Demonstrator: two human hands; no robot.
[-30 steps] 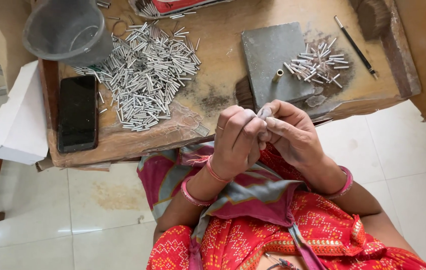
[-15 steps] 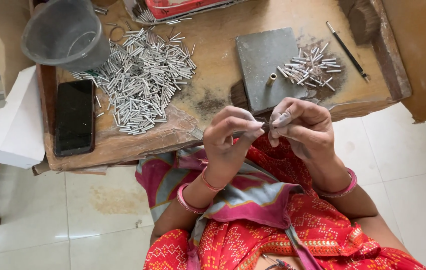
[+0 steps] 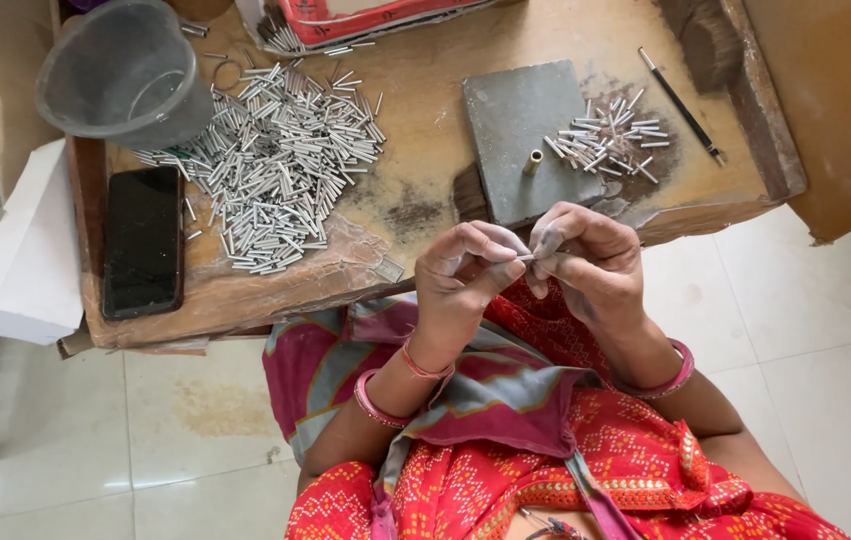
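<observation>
My left hand [image 3: 463, 272] and my right hand [image 3: 585, 262] meet just in front of the worn wooden table [image 3: 425, 120], fingertips pinched together on a small silver metal tube [image 3: 529, 258] held between them. A large heap of similar silver tubes [image 3: 280, 165] lies on the table's left part. A smaller heap of tubes [image 3: 605, 138] lies to the right, beside a dark grey slab [image 3: 515, 150] with a short brass peg [image 3: 533, 161] standing on it. Both wrists wear pink bangles.
A grey plastic bucket [image 3: 125, 75] stands at the table's far left corner. A black phone [image 3: 143, 240] lies near the left edge, beside a white box [image 3: 20, 250]. A thin black rod [image 3: 680, 105] lies at the right. A red tray [image 3: 365, 15] sits at the back.
My hands have drawn slightly apart and then closed together again on the small tube. The view has shifted a little; the table's things stay put.
</observation>
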